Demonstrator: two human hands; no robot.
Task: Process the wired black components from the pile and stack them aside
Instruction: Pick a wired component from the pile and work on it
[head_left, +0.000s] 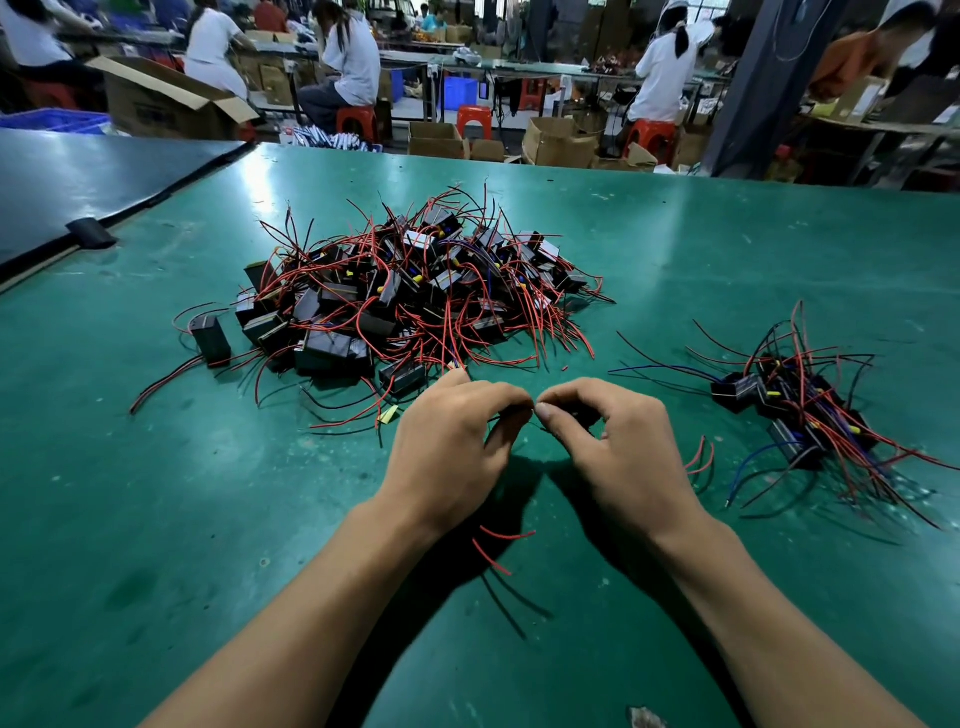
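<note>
Through the head camera, your left hand (452, 447) and right hand (618, 452) sit low at the middle of the green matted work table (156, 519), with their fingertips meeting. Your right hand's fingers are curled round a small black component (575, 417), which is mostly hidden in the grip. Your left hand's thumb and fingers pinch a thin dark wire (511, 415) that runs toward that component. Loose red wire ends (498, 543) show beneath your wrists, and more curl just right of your right hand.

Just beyond your hands lies the big pile of black box-shaped components with red and black wires (415, 296). Its nearest wires almost reach your left knuckles. One lone black box (210, 338) stands apart at the pile's left edge. A small yellow scrap (388, 414) lies near your left hand.

Well to your right is the smaller stack of black components with red, black and blue wires (800, 410), its leads fanning toward you.

A strip of black tape (91, 234) sits on the seam at the table's left. Beyond the table, people in white tops (353, 57) sit on red plastic stools (358, 122) among open cardboard boxes (166, 104).
</note>
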